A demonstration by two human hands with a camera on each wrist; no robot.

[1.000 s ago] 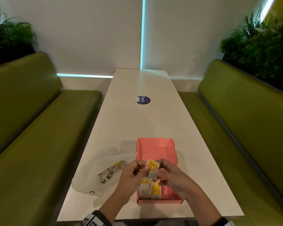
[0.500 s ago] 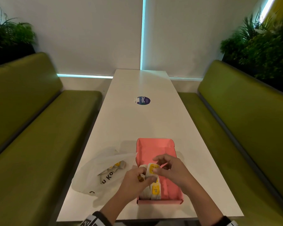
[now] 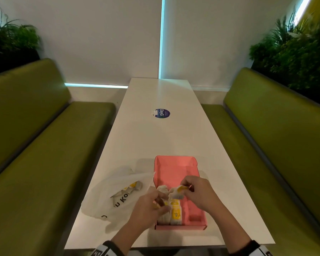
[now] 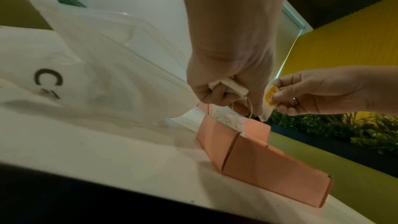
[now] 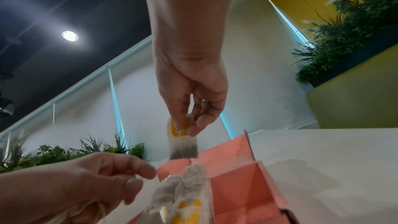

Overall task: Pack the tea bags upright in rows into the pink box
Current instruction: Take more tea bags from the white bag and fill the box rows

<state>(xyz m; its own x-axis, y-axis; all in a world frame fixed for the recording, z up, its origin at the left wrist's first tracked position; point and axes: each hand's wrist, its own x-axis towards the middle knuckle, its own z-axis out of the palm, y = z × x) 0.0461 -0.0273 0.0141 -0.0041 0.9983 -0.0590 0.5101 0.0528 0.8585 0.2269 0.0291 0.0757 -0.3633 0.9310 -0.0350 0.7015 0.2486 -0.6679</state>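
On the long white bench (image 3: pixel 161 145) between two green seats, the pink box (image 3: pixel 175 169) lies open at the near end, with a white plastic bag (image 3: pixel 107 200) just beside it on the left that holds more loose bags. Inside the box, a few tea bags (image 3: pixel 175 213) already stand along the near left part; the far half and the right side show bare pink floor, so the packing looks only begun. The right hand (image 3: pixel 198 194) hangs over the middle of the box, thumb and forefinger pinching one tea bag (image 5: pixel 183 144) by its yellow tag so the pouch dangles above the standing ones. The left hand (image 3: pixel 148 206) is curled round a crumpled tea bag (image 4: pixel 230 85) with its string trailing down, at the box's left wall. The step in hand seems to be seating the dangling bag; next it likely needs lowering straight down, snug against its neighbours, without its string snagging them.
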